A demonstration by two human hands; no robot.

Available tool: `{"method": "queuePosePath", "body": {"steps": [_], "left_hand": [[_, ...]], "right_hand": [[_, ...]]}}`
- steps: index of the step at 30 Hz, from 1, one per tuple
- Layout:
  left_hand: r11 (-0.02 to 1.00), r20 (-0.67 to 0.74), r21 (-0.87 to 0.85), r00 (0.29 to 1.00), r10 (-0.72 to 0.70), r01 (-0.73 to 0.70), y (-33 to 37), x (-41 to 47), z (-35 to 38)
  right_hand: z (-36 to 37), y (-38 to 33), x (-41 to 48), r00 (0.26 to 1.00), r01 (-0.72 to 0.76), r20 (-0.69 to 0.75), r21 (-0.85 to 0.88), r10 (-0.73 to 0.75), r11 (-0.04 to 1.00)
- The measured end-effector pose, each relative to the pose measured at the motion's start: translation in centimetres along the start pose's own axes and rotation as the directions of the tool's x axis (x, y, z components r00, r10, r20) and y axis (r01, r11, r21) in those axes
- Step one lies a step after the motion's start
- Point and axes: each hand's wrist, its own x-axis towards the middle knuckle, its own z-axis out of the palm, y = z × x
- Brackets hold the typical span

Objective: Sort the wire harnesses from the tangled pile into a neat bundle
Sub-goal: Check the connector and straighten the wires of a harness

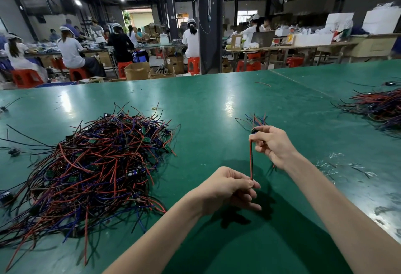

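Just now the left hand (227,189) pinches the lower end of a red-and-black harness (251,158) between thumb and fingers. The right hand (273,143), at 1 o'clock from it, pinches the upper end, where a small dark part sits. The harness runs taut and nearly upright between them, above the green table (206,100). The pile (97,165) (red, black and blue wires, small green boards) lies at 9 o'clock of the hands; another heap (382,109) lies at 2 o'clock, well apart

Tangled pile (95,165) left on table (217,100)
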Motion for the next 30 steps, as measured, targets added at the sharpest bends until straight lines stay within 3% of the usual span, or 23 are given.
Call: {"method": "queuePosePath", "body": {"steps": [6, 12, 15, 18, 21, 23, 27, 30], "left_hand": [[1.0, -0.029, 0.006, 0.999, -0.016, 0.017, -0.5, 0.3, 0.1], [1.0, -0.093, 0.0, 0.996, -0.017, 0.017, -0.8, 1.0, 0.1], [1.0, -0.072, -0.01, 0.997, -0.023, 0.023, -0.7, 0.9, 0.0], [0.999, -0.055, 0.004, 0.998, -0.035, 0.035, -0.6, 0.8, -0.2], [0.997, -0.041, 0.054, 0.998, -0.056, 0.059, -0.7, 0.7, -0.3], [0.995, -0.026, 0.072, 0.998, -0.061, 0.063, -0.8, 0.7, -0.4], [0.993, -0.014, 0.102, 0.998, -0.053, 0.054, -0.8, 0.5, -0.4], [0.989, -0.021, 0.136, 0.999, -0.048, 0.05, -0.8, 0.4, -0.1]], "right_hand": [[0.2, -0.4, 0.0, 1.0, 0.016, 0.017, -0.042, -0.015, 0.999], [-0.1, -5.1, 1.8, 0.998, 0.065, 0.027, -0.196, -0.061, 0.978], [-0.7, -7.4, 3.2, 0.999, 0.04, 0.016, -0.364, -0.037, 0.931], [-1.6, -6.6, 4.0, 0.998, -0.065, -0.047, -0.611, 0.046, 0.789], [-2.8, -4.7, 4.6, 0.992, -0.122, -0.119, -0.746, 0.049, 0.655], [-3.2, -3.8, 4.9, 0.99, -0.113, -0.142, -0.823, -0.01, 0.557], [-3.2, -2.9, 4.6, 0.977, -0.105, -0.142, -0.969, -0.158, 0.223], [-2.1, -1.6, 3.6, 0.946, -0.105, -0.112, -0.994, -0.306, 0.039]]}}
